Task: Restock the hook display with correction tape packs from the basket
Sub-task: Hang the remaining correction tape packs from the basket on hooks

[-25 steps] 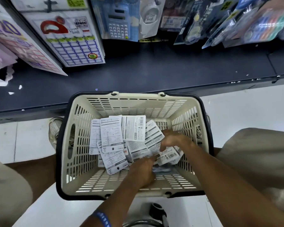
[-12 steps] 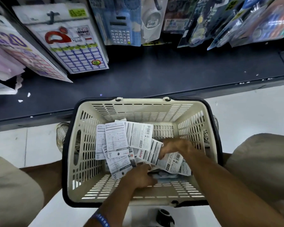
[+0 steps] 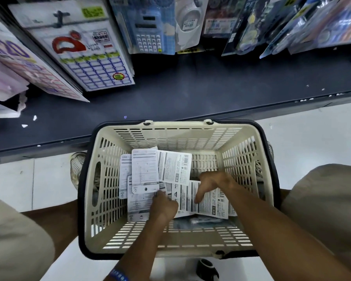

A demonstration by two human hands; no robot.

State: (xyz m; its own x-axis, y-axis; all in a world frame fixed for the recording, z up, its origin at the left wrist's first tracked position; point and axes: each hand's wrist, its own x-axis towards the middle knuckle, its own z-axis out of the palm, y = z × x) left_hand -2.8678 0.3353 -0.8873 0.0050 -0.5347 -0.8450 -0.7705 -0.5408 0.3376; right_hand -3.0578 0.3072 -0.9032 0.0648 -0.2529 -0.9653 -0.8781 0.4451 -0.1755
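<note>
The cream basket [image 3: 190, 134] with a dark rim sits on the floor between my knees. Several correction tape packs [image 3: 144, 169] lie in it face down, white printed backs up. My left hand [image 3: 163, 206] is in the basket's middle, fingers curled on the edge of the packs stacked on the left. My right hand [image 3: 213, 183] reaches in from the right, thumb pressed on top of a fan of packs [image 3: 209, 201], fingers curled over their far edge. Packaged goods hang on the hook display [image 3: 59, 16] along the top.
A dark base shelf [image 3: 211, 90] runs across just beyond the basket, with small paper scraps [image 3: 28, 121] on its left. Sticker sheets [image 3: 95, 63], a calculator pack [image 3: 148, 33] and other packs hang over it. White floor lies either side. A small black object [image 3: 207, 268] sits behind the basket.
The view has dipped, so the basket sits lower in frame. My right hand has spread its packs flatter toward the right, and my left hand has moved up to the left stack's edge.
</note>
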